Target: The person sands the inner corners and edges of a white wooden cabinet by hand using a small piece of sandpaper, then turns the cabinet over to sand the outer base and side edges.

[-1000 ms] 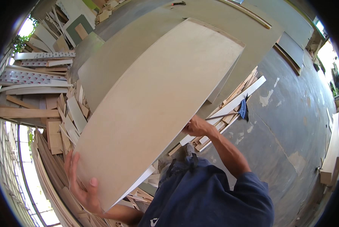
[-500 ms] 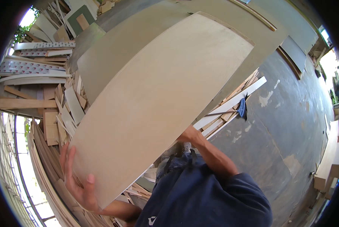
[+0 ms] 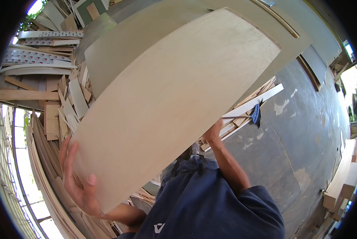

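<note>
A long, pale plywood panel (image 3: 174,91) hangs tilted across the view, running from the lower left to the upper right. My left hand (image 3: 81,191) grips its near left end, with the thumb on the upper face and the fingers at the edge. Along the panel's right long edge, my right hand (image 3: 213,131) holds it from beneath; its fingers are mostly hidden behind the wood.
A larger greenish-grey sheet (image 3: 119,51) lies beyond the panel. Wood offcuts (image 3: 78,97) are heaped at the left, with more strips (image 3: 262,95) on the right. A blue broom (image 3: 255,114) rests by them on the grey concrete floor (image 3: 282,151).
The panel's far end has shifted right and slightly up in the view. My right hand has moved up and right with its edge; my left hand keeps its hold on the near end.
</note>
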`<act>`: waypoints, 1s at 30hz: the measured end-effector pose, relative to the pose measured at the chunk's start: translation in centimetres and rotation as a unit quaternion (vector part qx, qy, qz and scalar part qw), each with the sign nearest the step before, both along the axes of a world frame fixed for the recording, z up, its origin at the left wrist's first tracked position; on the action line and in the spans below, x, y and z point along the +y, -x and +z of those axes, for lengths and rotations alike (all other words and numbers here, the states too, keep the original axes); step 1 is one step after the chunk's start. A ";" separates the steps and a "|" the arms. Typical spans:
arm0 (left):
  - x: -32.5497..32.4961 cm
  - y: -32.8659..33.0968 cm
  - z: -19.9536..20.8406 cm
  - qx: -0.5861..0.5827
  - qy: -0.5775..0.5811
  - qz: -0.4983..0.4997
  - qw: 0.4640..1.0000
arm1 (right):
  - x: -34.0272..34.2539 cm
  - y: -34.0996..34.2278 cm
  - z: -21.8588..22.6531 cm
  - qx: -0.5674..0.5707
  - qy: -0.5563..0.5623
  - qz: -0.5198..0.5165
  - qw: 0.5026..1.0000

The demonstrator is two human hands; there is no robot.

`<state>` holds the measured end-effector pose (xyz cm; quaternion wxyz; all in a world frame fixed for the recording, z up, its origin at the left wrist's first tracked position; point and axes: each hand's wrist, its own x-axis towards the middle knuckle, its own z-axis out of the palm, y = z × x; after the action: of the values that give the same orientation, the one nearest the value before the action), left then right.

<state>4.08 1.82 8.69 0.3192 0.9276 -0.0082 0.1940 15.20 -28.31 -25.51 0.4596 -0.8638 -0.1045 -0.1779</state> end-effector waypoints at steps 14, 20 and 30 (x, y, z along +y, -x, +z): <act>0.3 0.1 0.0 -0.004 0.018 0.002 1.000 | 13.4 1.9 4.6 0.250 0.145 0.177 0.941; -0.1 0.4 -0.4 -0.016 0.045 0.005 0.999 | 13.3 2.5 3.2 0.147 0.093 0.264 0.949; 0.0 0.4 -0.5 -0.036 0.038 0.015 0.999 | 11.1 1.9 2.1 0.056 0.064 0.320 0.943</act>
<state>3.65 1.77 8.23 0.3506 0.9072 0.0011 0.2325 13.31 -17.25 -23.42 0.4410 -0.8210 -0.3610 0.0349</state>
